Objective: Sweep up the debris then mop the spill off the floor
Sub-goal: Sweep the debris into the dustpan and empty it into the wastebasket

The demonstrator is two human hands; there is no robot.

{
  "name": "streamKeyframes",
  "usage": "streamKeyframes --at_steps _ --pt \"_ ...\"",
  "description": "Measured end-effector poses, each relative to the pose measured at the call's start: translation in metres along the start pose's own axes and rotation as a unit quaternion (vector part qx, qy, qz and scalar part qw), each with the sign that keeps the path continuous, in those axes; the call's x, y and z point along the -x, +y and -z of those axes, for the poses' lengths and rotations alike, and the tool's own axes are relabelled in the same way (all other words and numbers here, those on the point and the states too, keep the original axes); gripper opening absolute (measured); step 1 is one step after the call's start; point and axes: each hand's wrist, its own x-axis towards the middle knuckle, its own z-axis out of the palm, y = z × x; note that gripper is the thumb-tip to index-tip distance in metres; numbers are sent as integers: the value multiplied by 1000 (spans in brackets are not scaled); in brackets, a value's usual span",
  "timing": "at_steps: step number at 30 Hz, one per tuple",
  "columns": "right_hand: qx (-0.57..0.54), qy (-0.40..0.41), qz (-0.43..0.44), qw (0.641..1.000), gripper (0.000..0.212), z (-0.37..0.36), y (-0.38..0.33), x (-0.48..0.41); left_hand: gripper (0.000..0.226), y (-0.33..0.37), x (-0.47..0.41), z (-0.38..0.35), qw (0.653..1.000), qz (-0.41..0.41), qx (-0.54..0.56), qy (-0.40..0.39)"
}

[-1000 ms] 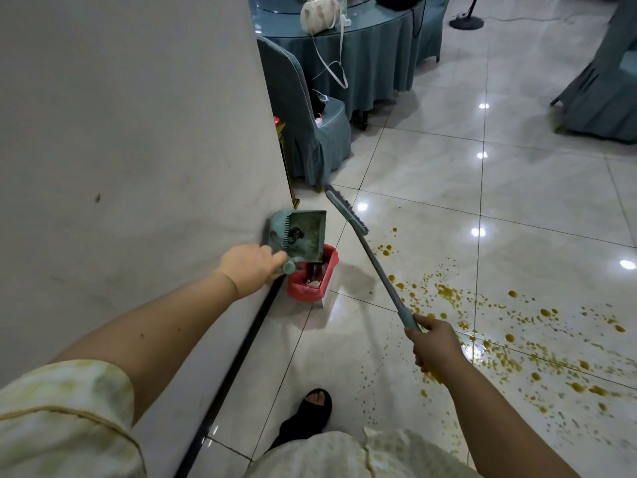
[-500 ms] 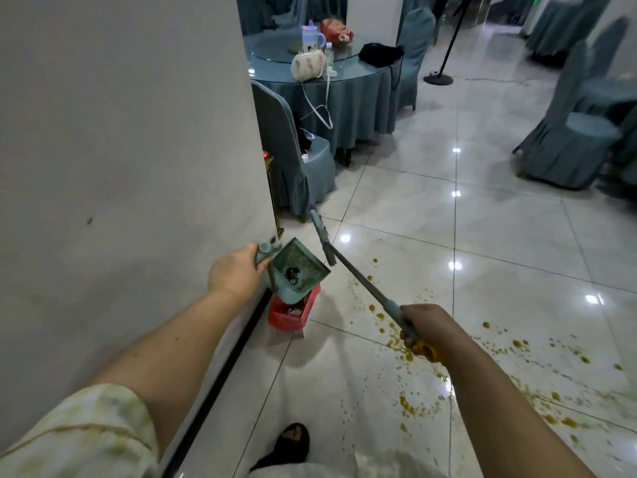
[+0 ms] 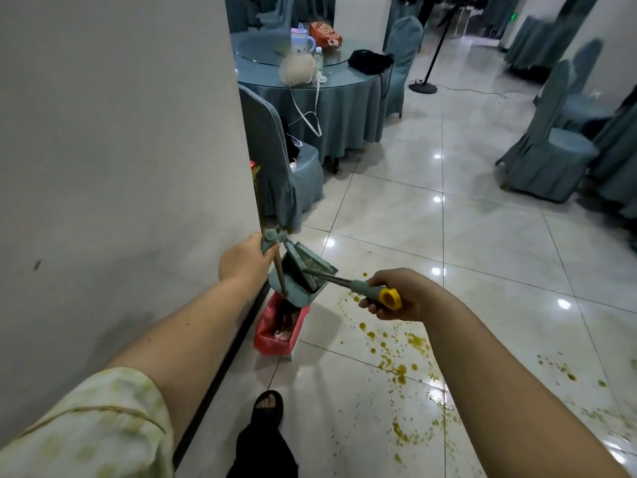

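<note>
The left hand (image 3: 246,258) is gripping the dustpan (image 3: 303,274) handle, holding the pan above the red bin (image 3: 275,334). The right hand (image 3: 396,294) is clenching the broom (image 3: 348,282), its shaft running leftward into the pan. The spill (image 3: 400,367) is lying below the right hand, nearer it.

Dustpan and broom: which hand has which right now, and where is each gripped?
Left hand grips the dustpan by the top of its handle; right hand grips the broom by its grip, next to the yellow end.

no legible text, labels or signs
</note>
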Motion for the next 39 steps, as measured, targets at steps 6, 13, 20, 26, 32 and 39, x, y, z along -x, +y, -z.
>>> streamKeyframes --at_steps 6,13,20,26,32,39 --pt "-72 -22 75 994 23 -29 -90 -71 39 -28 -120 -18 999 -10 34 -15" --pt "-105 71 178 976 33 -60 -187 -159 34 -41 -254 -44 996 -51 44 -55" --pt "-38 114 251 960 47 -65 -272 -225 30 -49 -338 -88 994 -66 31 -86" --pt "39 100 288 952 33 -64 -300 -285 27 -44 -371 -129 989 -81 8 -121" --pt "183 142 331 915 25 -45 -297 -374 30 -26 -386 -168 982 -73 -55 -164" --pt "221 118 321 913 25 -20 -286 -459 30 -14 -411 -206 972 -80 -86 -203"
